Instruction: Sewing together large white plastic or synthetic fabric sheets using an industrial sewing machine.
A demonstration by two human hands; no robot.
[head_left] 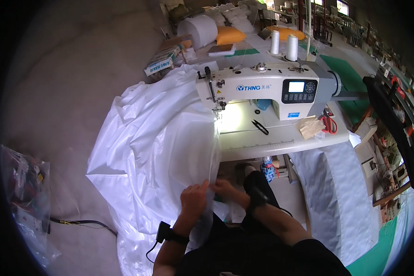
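A large sheet of white, glossy, translucent plastic [142, 152] hangs in folds over the left side of the sewing table, its right edge running up to the needle area of a white sewing machine [257, 85]. My left hand [194, 198] is closed on that edge, below the front of the table. Close beside it, my right hand [227, 190] has its fingers pressed together at the same edge; it is slightly blurred. The lamp by the needle is lit. Black thread snips [260, 127] lie on the machine bed, right of the needle.
Red-handled scissors [329, 124] and a piece of tan paper [309, 127] lie at the table's right. Two white thread cones [292, 48] stand behind the machine. A pale sheet [338, 198] hangs off the right front. A clear bag [30, 198] and black cable [83, 222] are at left.
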